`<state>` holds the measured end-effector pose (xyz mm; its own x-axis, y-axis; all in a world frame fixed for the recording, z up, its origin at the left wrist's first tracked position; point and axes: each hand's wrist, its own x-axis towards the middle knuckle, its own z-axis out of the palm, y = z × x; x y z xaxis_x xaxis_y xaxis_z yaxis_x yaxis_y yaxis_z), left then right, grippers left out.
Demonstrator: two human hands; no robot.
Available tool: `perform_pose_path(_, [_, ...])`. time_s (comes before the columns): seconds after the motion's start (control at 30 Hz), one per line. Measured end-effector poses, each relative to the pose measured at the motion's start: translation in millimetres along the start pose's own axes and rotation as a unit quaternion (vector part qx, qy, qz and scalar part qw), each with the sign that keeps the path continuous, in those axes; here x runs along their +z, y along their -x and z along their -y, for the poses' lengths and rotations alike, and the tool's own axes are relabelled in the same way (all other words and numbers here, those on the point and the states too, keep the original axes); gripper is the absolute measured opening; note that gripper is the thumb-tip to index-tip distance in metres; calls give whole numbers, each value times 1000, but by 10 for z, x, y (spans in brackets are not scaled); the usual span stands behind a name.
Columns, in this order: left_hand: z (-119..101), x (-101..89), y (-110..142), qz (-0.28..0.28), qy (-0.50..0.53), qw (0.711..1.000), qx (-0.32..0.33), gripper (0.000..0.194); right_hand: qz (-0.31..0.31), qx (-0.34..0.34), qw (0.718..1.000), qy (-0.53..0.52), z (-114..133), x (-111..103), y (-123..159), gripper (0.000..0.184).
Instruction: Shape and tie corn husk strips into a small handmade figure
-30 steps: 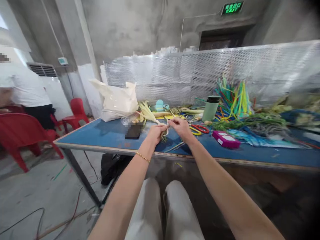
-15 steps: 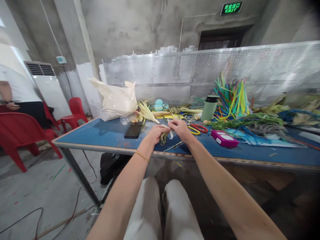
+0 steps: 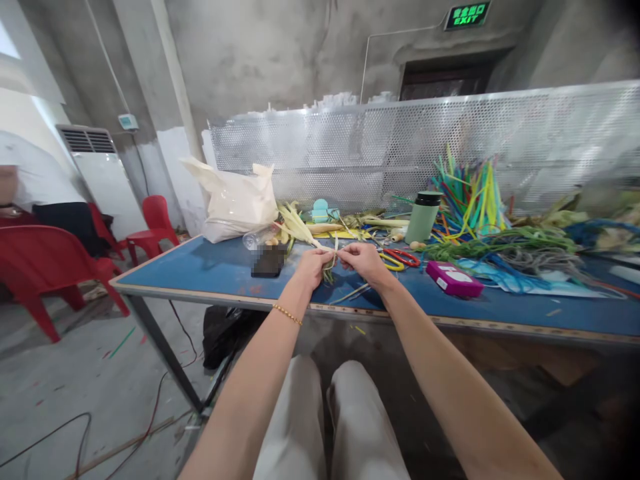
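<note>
Over the front edge of the blue table (image 3: 235, 288), my two hands meet. My left hand (image 3: 313, 264) is closed on a small bundle of corn husk (image 3: 329, 272), whose greenish, frayed ends hang below the fingers. My right hand (image 3: 361, 259) pinches a pale husk strip (image 3: 336, 248) at the bundle's side; the fingertips hide part of it. Just right of my right hand lie scissors with red handles (image 3: 404, 258) and yellow handles (image 3: 391, 262). Behind my hands, more pale husks (image 3: 296, 223) lie on the table.
A cream plastic bag (image 3: 240, 200) and a dark phone-like object (image 3: 269, 260) stand left. Rightward are a green bottle (image 3: 421, 219), a purple box (image 3: 454, 279), colourful pipe cleaners (image 3: 475, 193) and green cords (image 3: 500, 241). A person (image 3: 35, 173) is by a red chair (image 3: 60, 267).
The white strip that hung below my fingers now stands up over the bundle. My right hand has shifted slightly and its fingers are more curled. The view has turned slightly left.
</note>
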<state>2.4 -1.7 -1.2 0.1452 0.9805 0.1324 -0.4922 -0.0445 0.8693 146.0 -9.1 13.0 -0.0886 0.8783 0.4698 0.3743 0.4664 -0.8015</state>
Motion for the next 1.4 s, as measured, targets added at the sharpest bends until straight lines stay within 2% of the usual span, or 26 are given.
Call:
perform_pose_path(0.27, [-31, 28, 53, -4, -22, 1000, -3, 30, 15, -35, 999, 18, -4, -15, -3, 21])
perform_pose_path(0.37, [-46, 43, 68, -11, -28, 1000, -2, 32, 29, -24, 999, 9, -22, -13, -11, 19])
perform_pose_path(0.53, [-48, 45, 69, -27, -48, 998, -13, 32, -3, -12, 999, 37, -35, 17, -38, 13])
perform_pose_path(0.8, [-51, 47, 63, -21, -43, 999, -10, 32, 2, 7, 999, 42, -32, 39, -46, 13])
perform_pose_path(0.97, [-65, 20, 53, -16, -35, 999, -17, 27, 5, -8, 1000, 30, -38, 27, -45, 16])
perform_pose_path(1.13, [-66, -8, 29, 2, 9, 1000, -27, 15, 15, -64, 996, 52, -54, 6, -32, 14])
perform_pose_path(1.2, [-66, -18, 16, -5, 29, 999, -25, 14, -16, -93, 992, 85, -78, -7, -30, 15])
perform_pose_path(1.3, [-60, -42, -12, -41, 61, 997, -15, 12, -116, -177, 962, 174, -115, -20, -24, 18])
perform_pose_path(1.33, [-56, -52, -21, -51, 66, 996, -13, 11, -133, -213, 947, 201, -118, -20, -18, 19])
perform_pose_path(1.4, [-47, -66, -36, -63, 69, 996, -9, 9, -117, -277, 924, 238, -105, -8, 4, 22])
